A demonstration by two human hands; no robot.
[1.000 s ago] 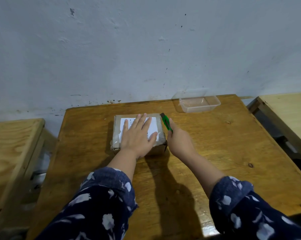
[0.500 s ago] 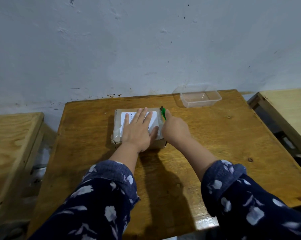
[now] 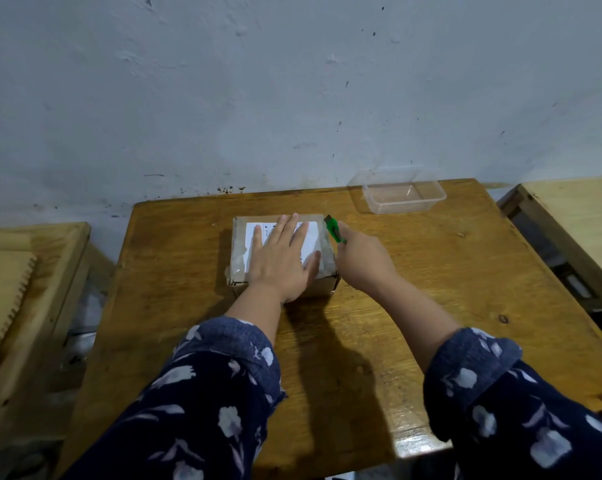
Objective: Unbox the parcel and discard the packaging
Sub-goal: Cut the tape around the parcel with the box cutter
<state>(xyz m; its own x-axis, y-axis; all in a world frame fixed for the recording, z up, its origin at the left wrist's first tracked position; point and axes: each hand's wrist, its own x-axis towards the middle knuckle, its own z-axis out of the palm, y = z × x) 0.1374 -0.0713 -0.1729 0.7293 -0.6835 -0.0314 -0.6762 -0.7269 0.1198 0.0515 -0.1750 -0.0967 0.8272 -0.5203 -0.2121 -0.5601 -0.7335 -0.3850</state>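
A pale, scuffed wall point(image 3: 292, 91) fills the upper half of the view, and below it stands a brown wooden desk point(image 3: 174, 306) with lighter wooden furniture to either side. Two forearms in dark blue flowered sleeves point(image 3: 223, 393) reach over the desk. A taped cardboard parcel point(image 3: 238, 271) with a white label point(image 3: 254, 233) on top sits near the middle of the desk, toward the wall. The left hand point(image 3: 280, 261) lies flat and open on the parcel's top, fingers spread over the label. The right hand point(image 3: 361, 261) is closed around a green utility knife point(image 3: 334, 230), whose tip sits at the parcel's far right corner. A clear plastic container point(image 3: 401, 195) stands empty at the desk's far right, apart from the parcel.
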